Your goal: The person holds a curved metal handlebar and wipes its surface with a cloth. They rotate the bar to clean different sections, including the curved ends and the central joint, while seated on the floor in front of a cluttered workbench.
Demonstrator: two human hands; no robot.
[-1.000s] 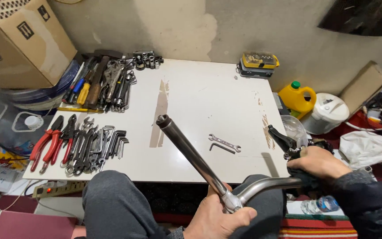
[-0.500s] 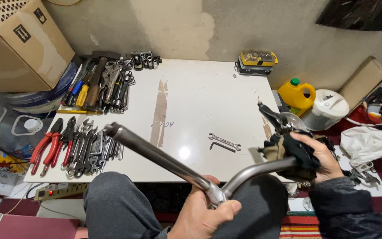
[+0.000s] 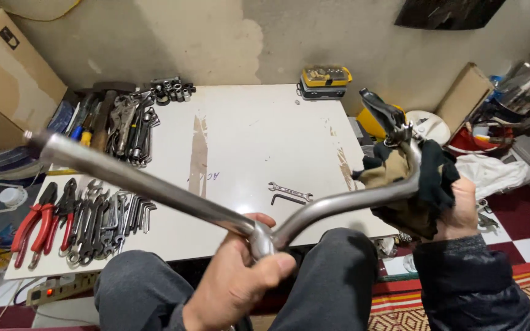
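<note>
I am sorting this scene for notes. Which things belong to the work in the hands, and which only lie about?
In hand:
- chrome handlebar, gripped at its middle by the left hand
- dark cloth, pressed on the bar by the right hand

Lying about:
- small wrench on the white table
- red pliers
- yellow case
- cardboard box

Single head-worn view, steeply down, close over white table (image 3: pixel 246 141)
</note>
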